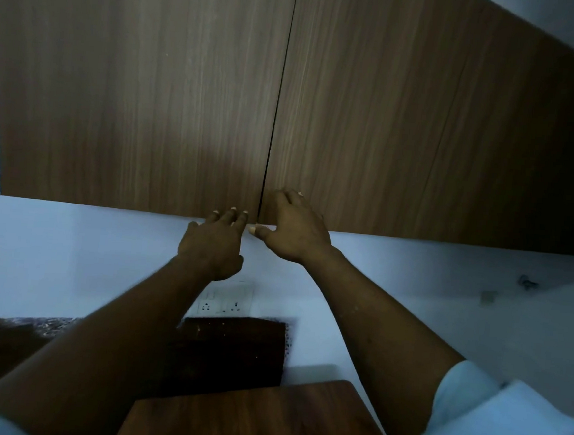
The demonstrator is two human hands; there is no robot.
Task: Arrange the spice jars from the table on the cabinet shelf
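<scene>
at the lower edge of the cabinet (pixel 196 38), beside the centre seam: your left hand (pixel 215 242), open, fingertips touching the left door (pixel 132 119) at its bottom edge. your right hand (pixel 295 228), fingers spread flat on the right door (pixel 405 130), thumb at its lower corner. both doors closed, shelf hidden. bare wall (pixel 70 251) below, above the tabletop (pixel 263 418).

wall cabinet (pixel 134 85) — shut (brown woodgrain front); wooden table (pixel 262 421) below.

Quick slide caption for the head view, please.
Left hand and right hand at the bottom edge of the closed cabinet doors, beside their seam.
</scene>
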